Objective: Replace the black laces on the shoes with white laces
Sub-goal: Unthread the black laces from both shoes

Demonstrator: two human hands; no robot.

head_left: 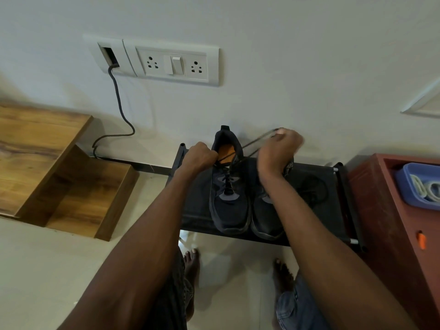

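Two dark shoes stand side by side on a black rack (316,225) against the wall. The left shoe (229,206) still carries a black lace (258,141) in its lower eyelets. My left hand (200,157) is closed on the shoe's collar at the left side. My right hand (278,148) is raised above the right shoe (266,217) and pinches the black lace, pulled taut up and to the right. A loose black lace (314,189) lies on the rack to the right. White laces (426,189) sit in a blue tray.
A blue tray (404,186) rests on a red-brown box (390,225) at the right. A wooden stepped unit (59,177) stands at the left. A grey cable (119,110) hangs from the wall socket panel (176,63). My bare feet (191,265) are on the tiled floor.
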